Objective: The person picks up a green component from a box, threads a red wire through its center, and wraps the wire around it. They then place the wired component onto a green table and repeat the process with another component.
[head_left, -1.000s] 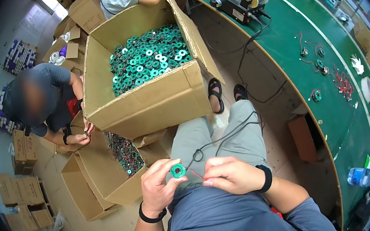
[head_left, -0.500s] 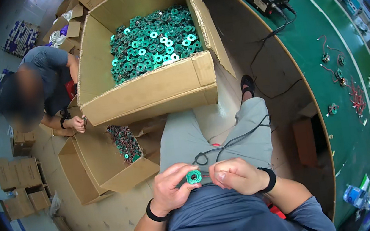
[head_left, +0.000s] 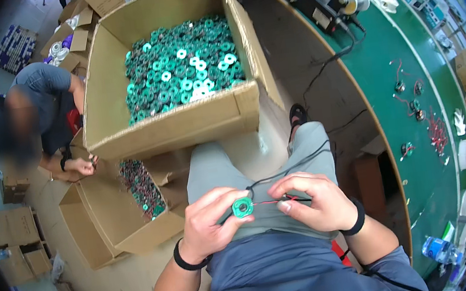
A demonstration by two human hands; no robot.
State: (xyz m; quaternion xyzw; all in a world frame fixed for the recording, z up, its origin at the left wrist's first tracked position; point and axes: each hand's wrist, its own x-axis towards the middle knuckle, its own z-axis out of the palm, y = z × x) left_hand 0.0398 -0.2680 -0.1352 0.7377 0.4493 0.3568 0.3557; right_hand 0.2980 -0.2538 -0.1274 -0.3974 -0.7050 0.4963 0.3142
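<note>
My left hand (head_left: 207, 221) pinches a small green ring-shaped part (head_left: 243, 206) with a dark round centre between thumb and forefinger. Thin red and dark wires (head_left: 264, 202) run from its right side across to my right hand (head_left: 329, 206). There, thumb and fingers curl around the wire ends, where a small dark bit shows; exactly what it is I cannot make out. Both hands are above my lap, a short gap apart. A black cord (head_left: 294, 167) trails over my legs behind them.
A big cardboard box (head_left: 179, 130) of green ring parts stands ahead. Left of my legs, an open carton (head_left: 94, 221) holds wired parts. Beyond it a co-worker (head_left: 54, 83) bends over. A green workbench (head_left: 374, 64) on the right carries a black soldering unit (head_left: 312, 8), wired parts and a bottle (head_left: 440, 249).
My right hand has opened from a tight fist into a looser curl and moved slightly up and right. More wire now shows between the hands. The left hand keeps the green part.
</note>
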